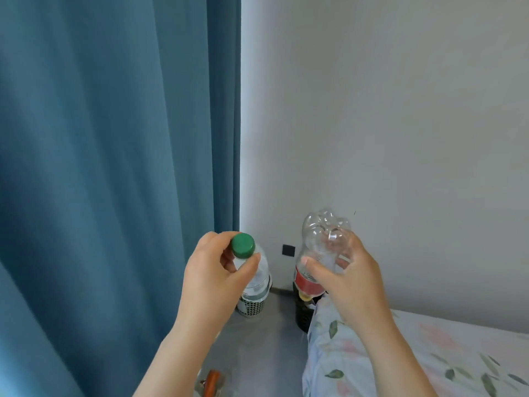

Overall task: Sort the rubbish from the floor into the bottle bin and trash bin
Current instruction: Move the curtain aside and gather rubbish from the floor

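Note:
My left hand point(213, 277) grips a clear bottle with a green cap point(243, 246) by its neck, cap toward the camera. My right hand point(347, 282) holds a second clear bottle point(323, 242) upside down; it has a red label and a yellow cap at the bottom. Below the left bottle stands a white perforated bin point(250, 308) on the grey floor. A black bin point(303, 313) stands under the right bottle, partly hidden by the bed. Both bottles hang above the bins.
A blue curtain point(114, 167) fills the left side. A bed with floral sheets point(429, 365) takes the lower right. The white wall carries a small black square point(288, 250). An orange-handled object point(211, 382) lies on the floor at the bottom edge.

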{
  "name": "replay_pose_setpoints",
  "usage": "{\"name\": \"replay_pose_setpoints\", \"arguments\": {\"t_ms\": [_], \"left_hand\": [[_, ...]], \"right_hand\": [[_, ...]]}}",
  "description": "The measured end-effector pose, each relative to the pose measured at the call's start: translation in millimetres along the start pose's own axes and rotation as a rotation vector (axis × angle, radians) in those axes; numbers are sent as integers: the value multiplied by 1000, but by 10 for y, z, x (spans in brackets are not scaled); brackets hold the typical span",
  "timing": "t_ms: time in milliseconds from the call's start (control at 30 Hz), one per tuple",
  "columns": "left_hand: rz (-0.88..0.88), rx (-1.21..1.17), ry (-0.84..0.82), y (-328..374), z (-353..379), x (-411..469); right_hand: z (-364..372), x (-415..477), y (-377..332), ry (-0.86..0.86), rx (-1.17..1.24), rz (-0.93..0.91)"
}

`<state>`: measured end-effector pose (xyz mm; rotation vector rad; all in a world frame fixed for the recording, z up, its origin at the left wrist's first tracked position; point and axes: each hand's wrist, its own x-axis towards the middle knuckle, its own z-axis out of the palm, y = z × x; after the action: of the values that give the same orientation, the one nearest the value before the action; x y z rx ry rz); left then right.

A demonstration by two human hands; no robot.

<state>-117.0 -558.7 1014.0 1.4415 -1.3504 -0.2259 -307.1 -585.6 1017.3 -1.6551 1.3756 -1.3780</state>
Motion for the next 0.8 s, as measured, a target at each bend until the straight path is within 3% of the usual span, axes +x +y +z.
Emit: {"name": "replay_pose_setpoints", "arguments": {"t_ms": [500, 800], "left_hand": [[-63, -30, -147, -621, 890, 1124], [-80, 18, -129, -737, 1841, 1894]], "right_hand": [[307, 1121, 675, 2, -93, 100], [273, 2295, 1237, -79, -57, 90]]}}
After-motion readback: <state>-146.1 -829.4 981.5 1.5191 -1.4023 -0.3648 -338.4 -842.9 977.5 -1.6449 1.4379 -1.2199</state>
